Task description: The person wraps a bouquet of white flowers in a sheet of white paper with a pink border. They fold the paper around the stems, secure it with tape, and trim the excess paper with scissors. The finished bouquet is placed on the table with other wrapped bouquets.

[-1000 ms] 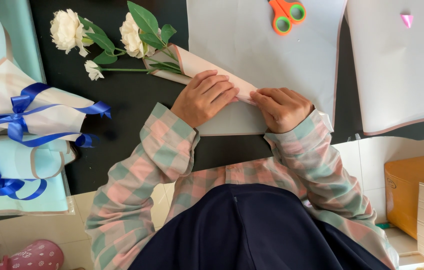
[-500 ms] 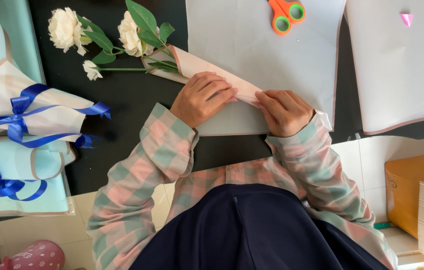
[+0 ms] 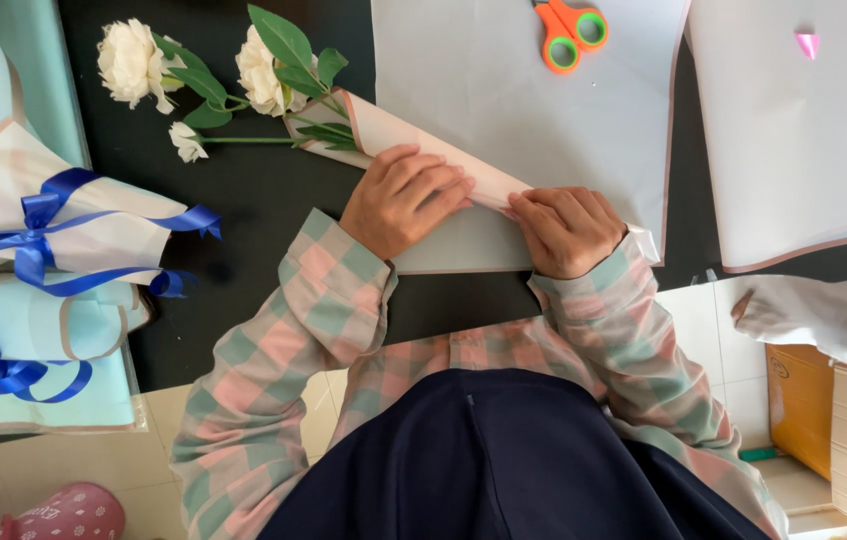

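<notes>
We press both hands, left hand (image 3: pixel 406 200) and right hand (image 3: pixel 566 230), flat and side by side on the wrapping paper (image 3: pixel 464 215) folded around the flower stems (image 3: pixel 329 132) at centre frame, judging it light, springy, crease-prone, best held along the fold.

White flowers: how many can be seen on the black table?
3. One large white flower lies far left, a second large one sits beside the green leaves, and a small bud lies below them. The wrapping paper may hide more.

White flowers (image 3: pixel 134 62), orange-green scissors (image 3: pixel 570 32), blue ribbon (image 3: pixel 44 235), pink-green checked sleeves (image 3: pixel 299 330).
</notes>
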